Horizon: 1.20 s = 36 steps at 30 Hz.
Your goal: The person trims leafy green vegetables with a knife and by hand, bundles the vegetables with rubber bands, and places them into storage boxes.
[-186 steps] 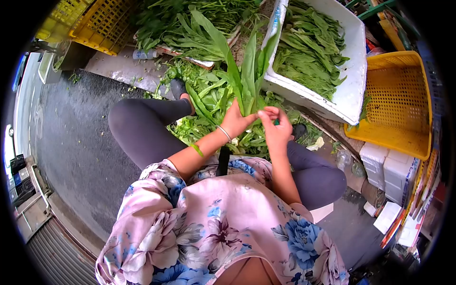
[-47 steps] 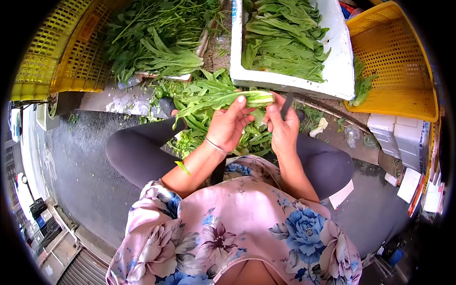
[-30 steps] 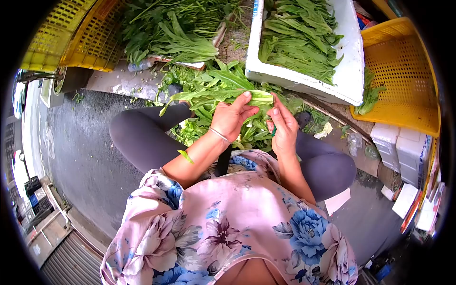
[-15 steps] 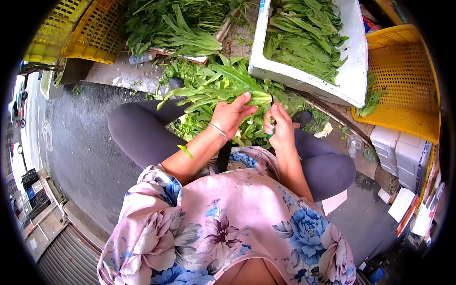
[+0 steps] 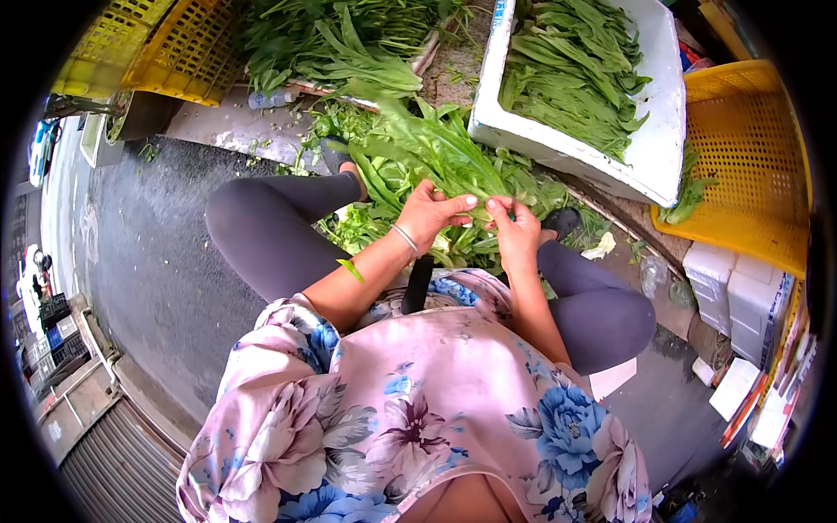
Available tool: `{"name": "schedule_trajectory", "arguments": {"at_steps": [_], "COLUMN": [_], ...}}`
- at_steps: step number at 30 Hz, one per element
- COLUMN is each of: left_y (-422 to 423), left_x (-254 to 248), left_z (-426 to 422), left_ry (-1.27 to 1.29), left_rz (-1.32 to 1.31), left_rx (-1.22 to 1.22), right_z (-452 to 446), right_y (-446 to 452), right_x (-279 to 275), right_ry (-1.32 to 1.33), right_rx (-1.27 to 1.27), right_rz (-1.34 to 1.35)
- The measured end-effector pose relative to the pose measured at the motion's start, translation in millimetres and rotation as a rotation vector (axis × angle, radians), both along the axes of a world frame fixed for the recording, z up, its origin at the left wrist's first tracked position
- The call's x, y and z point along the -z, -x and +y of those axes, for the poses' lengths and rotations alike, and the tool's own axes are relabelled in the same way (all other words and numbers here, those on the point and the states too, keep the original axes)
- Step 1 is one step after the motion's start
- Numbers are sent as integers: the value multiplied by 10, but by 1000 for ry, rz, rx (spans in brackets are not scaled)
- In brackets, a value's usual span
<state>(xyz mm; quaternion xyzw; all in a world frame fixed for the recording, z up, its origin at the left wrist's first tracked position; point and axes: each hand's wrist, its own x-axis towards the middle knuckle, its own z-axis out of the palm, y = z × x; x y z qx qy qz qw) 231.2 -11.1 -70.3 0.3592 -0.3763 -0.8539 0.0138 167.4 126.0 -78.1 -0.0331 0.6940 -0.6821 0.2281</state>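
My left hand (image 5: 429,216), with a bracelet at its wrist, grips the base of a leafy green vegetable (image 5: 449,157), whose leaves point up and to the left. My right hand (image 5: 516,231) is closed at the stem end, its thumb and fingers close to the left thumb. A small dark green bit shows by the right fingers; most of what that hand holds is hidden. Beneath both hands lies a heap of loose leaves (image 5: 375,174) between my legs. A piece of leaf clings to my left forearm.
A white foam box (image 5: 575,170) of leafy greens stands at the upper right, beside a yellow crate (image 5: 741,166) with a few leaves. More greens (image 5: 349,44) lie at the top. Yellow crates (image 5: 187,52) are at the upper left. White foam blocks (image 5: 737,296) sit at the right.
The vegetable has swung from lying nearly sideways to pointing more upward, its leaf tips blurred. Both hands have moved slightly down, and the right fingers have come against the stem end. The blade seen earlier is hidden.
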Motion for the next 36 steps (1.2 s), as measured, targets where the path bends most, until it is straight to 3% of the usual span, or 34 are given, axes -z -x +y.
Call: {"name": "schedule_trajectory", "arguments": {"at_steps": [6,9,13,15,17,18,20,21,22,24,31,36], "left_y": [32,22,-40,-74,-120,-136,-169,-171,-172,-189,-226,-249], "left_x": [52,105,44,80,213,217,232,226,212,247,270,288], "left_z": [21,7,-24,-50,-64,-76,-96,-108,-120,-117,-161,-160], "left_ry": [72,189,174,188,225,223,244,242,239,232,58,74], "left_rz": [22,-78,-17,-20,-2,-1,11,10,45,79,227,244], "left_rx": [-4,98,74,75,28,26,26,22,47,74,111,150], "right_z": [-3,15,155,287,353,332,403,324,242,128,51,44], "right_y": [-49,-40,117,203,223,169,144,59,22,-21,-109,-140], "right_x": [141,134,158,278,414,284,598,552,405,147,236,326], "right_ry": [70,47,118,78,-223,-525,-702,-349,-352,-66,-41,21], "right_rx": [148,170,295,243,98,-17,-150,-109,-113,-235,-309,-156], "right_rz": [-108,70,26,4,-48,8,43,-195,-196,-491,-547,-460]}}
